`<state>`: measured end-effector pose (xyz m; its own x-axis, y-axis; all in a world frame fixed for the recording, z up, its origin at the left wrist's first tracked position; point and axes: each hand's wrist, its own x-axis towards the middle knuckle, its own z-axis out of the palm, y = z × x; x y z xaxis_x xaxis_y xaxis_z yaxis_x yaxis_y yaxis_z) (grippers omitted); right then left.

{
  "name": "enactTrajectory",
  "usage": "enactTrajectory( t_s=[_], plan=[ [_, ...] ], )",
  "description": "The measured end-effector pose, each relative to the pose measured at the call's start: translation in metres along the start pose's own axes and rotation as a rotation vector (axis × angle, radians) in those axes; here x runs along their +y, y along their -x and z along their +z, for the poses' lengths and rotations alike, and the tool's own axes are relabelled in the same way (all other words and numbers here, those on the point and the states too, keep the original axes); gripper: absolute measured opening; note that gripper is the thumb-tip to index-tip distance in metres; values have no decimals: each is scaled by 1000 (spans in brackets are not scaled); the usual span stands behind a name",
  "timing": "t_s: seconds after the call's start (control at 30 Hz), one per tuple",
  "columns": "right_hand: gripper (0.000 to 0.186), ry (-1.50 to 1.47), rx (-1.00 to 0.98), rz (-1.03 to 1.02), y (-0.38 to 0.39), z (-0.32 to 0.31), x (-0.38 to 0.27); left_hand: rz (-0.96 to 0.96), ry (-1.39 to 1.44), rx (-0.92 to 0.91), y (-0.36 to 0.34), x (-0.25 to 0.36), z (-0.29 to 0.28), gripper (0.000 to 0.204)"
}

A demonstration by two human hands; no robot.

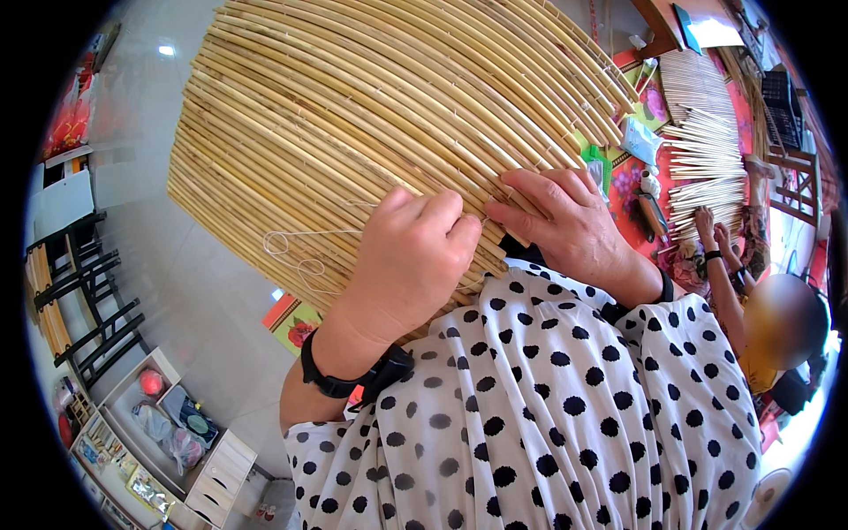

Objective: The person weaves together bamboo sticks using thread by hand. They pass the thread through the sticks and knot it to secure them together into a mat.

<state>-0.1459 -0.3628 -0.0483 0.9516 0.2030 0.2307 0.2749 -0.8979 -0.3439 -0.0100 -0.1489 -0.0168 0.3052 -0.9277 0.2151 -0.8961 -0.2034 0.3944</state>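
A large mat of bamboo slats (371,88), stitched with rows of pale thread, spreads in front of me above my dotted white clothing. My left hand (415,243) is closed on the mat's near part, fingertips bent inward; what they pinch is hidden. Loose white thread (300,265) loops across the slats beside it and under it. Just right of it, my right hand (561,216) grips the mat, fingers bent over the slats and thumb out of sight.
At right, another person (720,291) handles pale sticks (702,141) on a red floral mat (640,185), near a blue packet (640,141) and tools. Folded black-legged furniture (75,283) and a drawer unit (212,477) stand at left on the tiled floor (181,300).
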Motion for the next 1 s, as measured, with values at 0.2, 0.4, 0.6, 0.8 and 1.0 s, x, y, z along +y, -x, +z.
enactTrajectory(
  t_s=[0.2,0.4,0.6,0.8,1.0],
  plan=[
    [49,-4,2,12,2,2,0,-42,76,-10,2,-4,2,16],
    [47,-9,15,17,-1,-1,-2,-70,118,41,7,-10,0,18],
    [46,0,11,17,0,0,-1,-56,79,27,3,-6,-1,17],
    [45,14,8,13,1,1,-1,-42,67,-12,3,-5,0,16],
    [44,-1,9,9,-1,-1,-2,-52,53,-29,3,-2,-2,15]
  ],
)
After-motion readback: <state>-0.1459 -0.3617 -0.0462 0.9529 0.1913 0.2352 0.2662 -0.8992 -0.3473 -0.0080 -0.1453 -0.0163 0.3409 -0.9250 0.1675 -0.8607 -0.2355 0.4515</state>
